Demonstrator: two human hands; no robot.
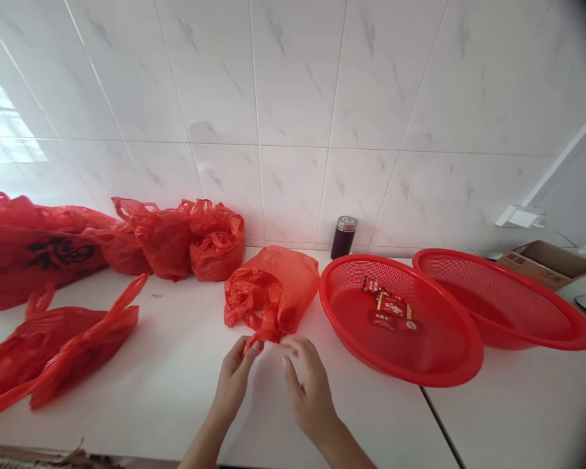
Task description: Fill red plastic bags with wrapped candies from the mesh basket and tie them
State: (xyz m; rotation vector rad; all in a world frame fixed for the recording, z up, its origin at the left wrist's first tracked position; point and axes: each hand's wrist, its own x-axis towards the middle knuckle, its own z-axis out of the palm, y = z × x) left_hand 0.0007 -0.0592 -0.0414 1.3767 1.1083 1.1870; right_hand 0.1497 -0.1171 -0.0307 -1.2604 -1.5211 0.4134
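Observation:
A red plastic bag point(273, 286) lies on the white counter point(176, 371) in the middle, its twisted handles pointing toward me. My left hand point(234, 378) pinches the tip of those handles between thumb and fingers. My right hand point(310, 384) is just to the right, its fingertips at the same handle end, fingers spread. To the right of the bag stands a red mesh basket point(449, 365) holding a few small red packets point(389, 309).
A second red mesh basket point(566, 339) overlaps the first at the right. Several filled red bags point(190, 238) line the tiled wall at left, and flat red bags point(63, 352) lie at front left. A dark cylinder point(343, 236) stands by the wall; a cardboard box point(549, 260) sits far right.

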